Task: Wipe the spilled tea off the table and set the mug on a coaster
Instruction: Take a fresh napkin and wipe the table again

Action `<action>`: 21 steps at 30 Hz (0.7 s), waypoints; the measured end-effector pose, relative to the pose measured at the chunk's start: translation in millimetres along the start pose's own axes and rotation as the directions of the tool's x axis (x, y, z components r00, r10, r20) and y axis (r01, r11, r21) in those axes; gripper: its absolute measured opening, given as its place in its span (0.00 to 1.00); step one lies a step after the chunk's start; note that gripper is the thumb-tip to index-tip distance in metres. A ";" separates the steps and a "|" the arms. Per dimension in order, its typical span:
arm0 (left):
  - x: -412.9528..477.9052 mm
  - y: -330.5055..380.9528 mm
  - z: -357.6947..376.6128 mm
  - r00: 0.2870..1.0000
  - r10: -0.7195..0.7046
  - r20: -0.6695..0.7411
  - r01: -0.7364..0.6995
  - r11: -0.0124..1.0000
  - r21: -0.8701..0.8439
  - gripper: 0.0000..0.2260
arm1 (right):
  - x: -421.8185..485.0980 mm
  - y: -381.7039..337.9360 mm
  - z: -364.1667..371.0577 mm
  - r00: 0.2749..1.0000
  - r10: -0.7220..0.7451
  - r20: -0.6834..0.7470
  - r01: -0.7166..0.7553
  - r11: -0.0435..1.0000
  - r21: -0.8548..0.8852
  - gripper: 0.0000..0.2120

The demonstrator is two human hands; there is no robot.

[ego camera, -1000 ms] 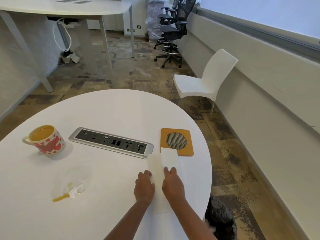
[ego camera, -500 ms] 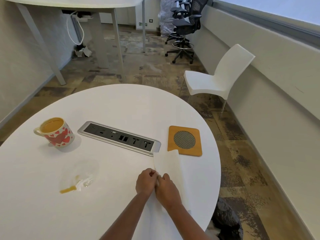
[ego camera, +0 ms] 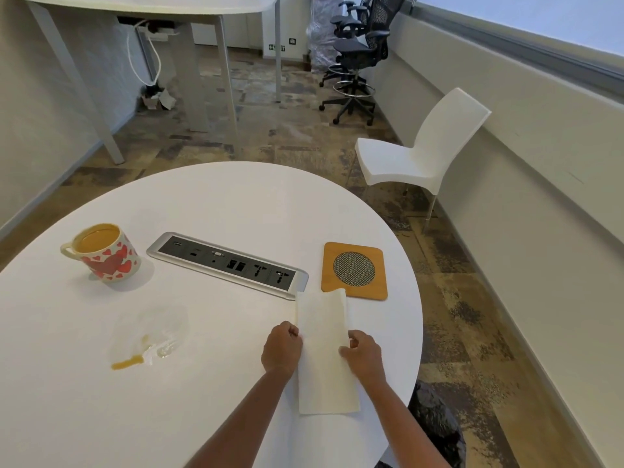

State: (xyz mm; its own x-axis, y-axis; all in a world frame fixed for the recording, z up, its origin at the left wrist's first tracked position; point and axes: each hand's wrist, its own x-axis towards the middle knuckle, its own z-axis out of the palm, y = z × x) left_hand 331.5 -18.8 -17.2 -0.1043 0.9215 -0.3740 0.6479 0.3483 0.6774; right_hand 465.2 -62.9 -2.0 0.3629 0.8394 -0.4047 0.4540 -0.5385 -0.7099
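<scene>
Left hand (ego camera: 282, 349) & right hand (ego camera: 364, 354) pinch paper towel (ego camera: 326, 383) by its 2 long edges, on table (ego camera: 236, 204) nr coaster (ego camera: 354, 270). Light, limp, prob tears wet: bunch it.

Mug (ego camera: 104, 253) left, coaster (ego camera: 354, 270) right.

Floor (ego camera: 270, 136) is mottled brown and tan. White chair (ego camera: 422, 157) stands beside the right wall (ego camera: 540, 157), black office chairs (ego camera: 358, 52) further back. Grey-legged desk (ego camera: 169, 5) at left; daylight from window (ego camera: 540, 15).
</scene>
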 end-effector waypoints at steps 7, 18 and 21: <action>-11.2 -11.7 -13.4 0.999 -0.024 0.021 0.029 0.965 -0.260 0.19 | -16.2 -18.5 -12.8 0.985 -0.013 0.172 -0.087 0.824 0.560 0.10; -22.5 -32.8 -69.9 0.891 0.220 0.397 0.083 0.780 -0.620 0.11 | -27.0 -32.4 -13.9 0.945 -0.134 0.299 -0.091 0.769 0.633 0.13; -11.4 -58.0 -104.1 0.869 0.241 0.432 0.100 0.770 -0.631 0.12 | -33.6 -57.1 13.9 0.933 -0.142 0.331 -0.093 0.793 0.602 0.12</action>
State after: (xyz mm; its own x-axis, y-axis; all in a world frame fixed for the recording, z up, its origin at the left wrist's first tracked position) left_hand 216.6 -31.7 13.7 0.3913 0.8109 -0.4352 0.0123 0.4682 0.8835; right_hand 415.7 -59.3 44.1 0.0045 0.8837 -0.4679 -0.1633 -0.4610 -0.8722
